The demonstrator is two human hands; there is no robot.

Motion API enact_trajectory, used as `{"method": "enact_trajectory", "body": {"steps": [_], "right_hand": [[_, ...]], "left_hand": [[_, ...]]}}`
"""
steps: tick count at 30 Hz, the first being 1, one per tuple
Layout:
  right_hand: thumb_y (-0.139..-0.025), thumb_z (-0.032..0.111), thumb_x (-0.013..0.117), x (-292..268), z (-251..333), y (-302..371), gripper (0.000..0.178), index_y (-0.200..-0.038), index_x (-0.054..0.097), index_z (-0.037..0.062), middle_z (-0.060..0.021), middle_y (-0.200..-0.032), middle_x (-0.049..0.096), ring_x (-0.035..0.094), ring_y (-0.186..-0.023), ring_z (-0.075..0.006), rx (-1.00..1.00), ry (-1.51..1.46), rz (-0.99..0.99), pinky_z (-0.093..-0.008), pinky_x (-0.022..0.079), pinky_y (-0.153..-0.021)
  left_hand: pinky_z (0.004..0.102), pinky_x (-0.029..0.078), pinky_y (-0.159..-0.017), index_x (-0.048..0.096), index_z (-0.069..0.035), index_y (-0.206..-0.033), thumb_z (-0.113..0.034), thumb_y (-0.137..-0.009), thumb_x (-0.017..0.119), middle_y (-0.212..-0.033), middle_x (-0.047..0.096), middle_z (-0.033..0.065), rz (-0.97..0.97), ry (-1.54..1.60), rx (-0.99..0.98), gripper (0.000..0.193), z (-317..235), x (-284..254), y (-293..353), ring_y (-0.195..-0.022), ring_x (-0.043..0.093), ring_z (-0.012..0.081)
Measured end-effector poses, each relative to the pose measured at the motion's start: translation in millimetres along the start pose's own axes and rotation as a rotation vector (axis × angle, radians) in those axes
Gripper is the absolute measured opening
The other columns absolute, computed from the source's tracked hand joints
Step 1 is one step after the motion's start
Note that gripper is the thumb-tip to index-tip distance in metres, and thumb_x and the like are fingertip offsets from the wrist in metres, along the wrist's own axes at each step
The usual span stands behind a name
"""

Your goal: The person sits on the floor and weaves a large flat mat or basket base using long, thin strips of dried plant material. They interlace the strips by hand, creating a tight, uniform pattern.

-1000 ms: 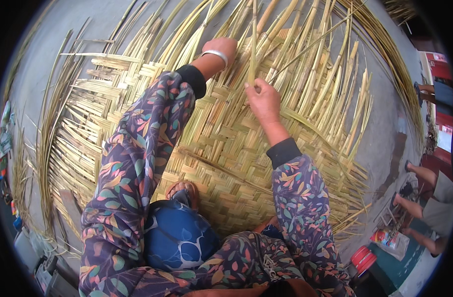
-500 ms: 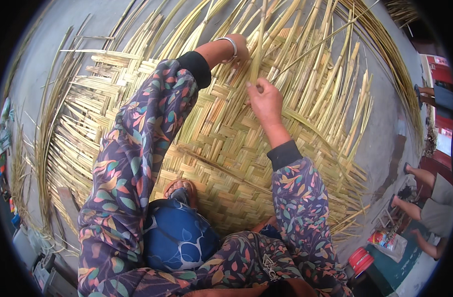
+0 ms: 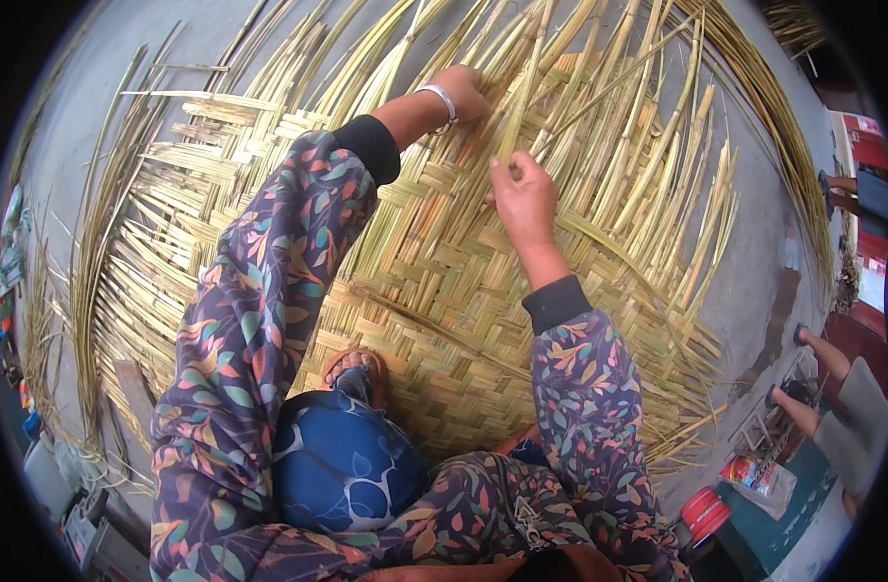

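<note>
no writing can be read; markings on the red package [image 3: 743, 472] are too small.

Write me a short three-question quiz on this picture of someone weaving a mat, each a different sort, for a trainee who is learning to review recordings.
1. Multiple choice: What is worn on the wrist of the left hand?
A) a watch
B) a silver-coloured bracelet
C) a glove

2. True or false: The person's sleeves are plain, with no pattern.

3. Fill in the blank: Over the partly woven mat, the right hand pinches a long ____.

Key:
1. B.
2. False; the sleeves show a colourful leaf pattern.
3. Strip.
</note>
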State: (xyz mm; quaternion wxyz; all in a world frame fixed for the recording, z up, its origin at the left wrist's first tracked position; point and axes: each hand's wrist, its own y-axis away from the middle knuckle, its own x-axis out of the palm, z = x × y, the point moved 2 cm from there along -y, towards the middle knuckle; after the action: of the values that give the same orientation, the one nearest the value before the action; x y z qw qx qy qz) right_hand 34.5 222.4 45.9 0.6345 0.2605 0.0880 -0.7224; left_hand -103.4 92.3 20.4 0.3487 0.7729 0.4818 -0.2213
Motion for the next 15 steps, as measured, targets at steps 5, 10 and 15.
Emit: {"method": "enact_trajectory", "body": {"steps": [5,10,15], "right_hand": [[-0.085,0.021,0.06,12.8,-9.7,-8.7,0.019,-0.077,0.055,0.0033,-0.0081,-0.058,0.062,0.063,-0.051,-0.0182,0.056,-0.022,-0.002,-0.031,0.047,-0.052],[-0.084,0.021,0.059,16.2,-18.6,-16.2,0.017,-0.083,0.056,0.0043,-0.0118,-0.064,0.062,0.064,-0.061,-0.0282,0.067,0.136,0.022,-0.0365,0.048,-0.059],[-0.083,0.018,0.058,27.9,-17.5,-15.3,0.018,-0.098,0.058,0.0083,-0.0156,-0.087,0.061,0.06,-0.083,-0.0343,-0.193,0.437,0.021,-0.0428,0.048,-0.072]], "left_hand": [[0.0338,0.05,-0.064,0.061,0.001,-0.08,-0.027,-0.066,0.072,-0.073,0.063,0.0147,-0.166,-0.004,-0.034,0.033,17.9,6.1,1.4,-0.068,0.063,0.0244],[0.0259,0.043,-0.057,0.06,-0.003,-0.078,-0.025,-0.072,0.074,-0.071,0.06,0.0043,0.08,0.549,-0.041,0.027,10.3,-7.1,19.6,-0.063,0.055,0.0122],[0.0232,0.044,-0.064,0.062,-0.002,-0.098,-0.015,-0.075,0.073,-0.08,0.062,0.0024,0.301,0.871,0.049,0.028,23.3,-8.4,25.8,-0.072,0.056,0.0098]]}}
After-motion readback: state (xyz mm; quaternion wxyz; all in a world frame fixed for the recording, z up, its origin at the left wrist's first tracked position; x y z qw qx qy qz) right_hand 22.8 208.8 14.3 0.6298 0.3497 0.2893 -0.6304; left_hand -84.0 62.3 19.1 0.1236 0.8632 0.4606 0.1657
